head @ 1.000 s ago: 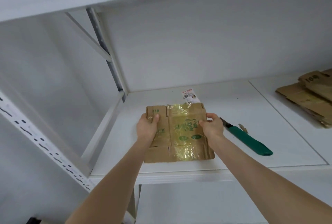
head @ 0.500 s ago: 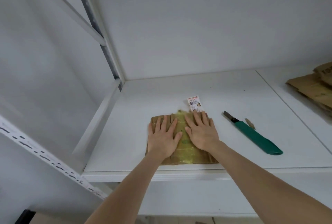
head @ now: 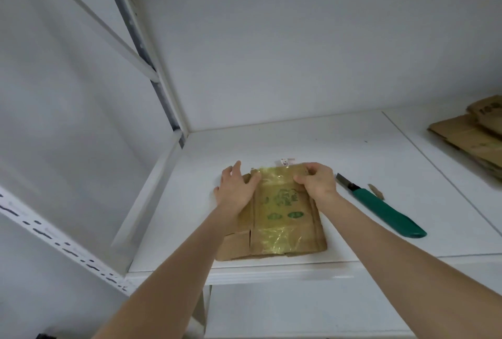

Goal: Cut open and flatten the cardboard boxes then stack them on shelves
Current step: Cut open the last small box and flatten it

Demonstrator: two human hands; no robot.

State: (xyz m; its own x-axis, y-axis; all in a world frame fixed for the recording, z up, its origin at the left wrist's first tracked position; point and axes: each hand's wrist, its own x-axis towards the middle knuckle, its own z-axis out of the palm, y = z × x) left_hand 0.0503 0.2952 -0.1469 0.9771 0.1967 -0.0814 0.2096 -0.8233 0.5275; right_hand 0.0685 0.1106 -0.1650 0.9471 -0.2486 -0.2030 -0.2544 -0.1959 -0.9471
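Note:
A flattened brown cardboard box with yellow tape and green print lies on the white shelf, close to its front edge. My left hand presses flat on the box's far left corner, fingers straight. My right hand grips the box's far right edge with curled fingers. A small printed label pokes out just behind the box.
A green-handled utility knife lies on the shelf right of the box, blade out, with a small cardboard scrap beside it. A stack of flattened cardboard sits at the far right. The shelf's upright post stands at the back left.
Both palms lay flat on top of the box half a second ago. Now the left hand has slid to the far left corner and the right hand has curled around the far right edge.

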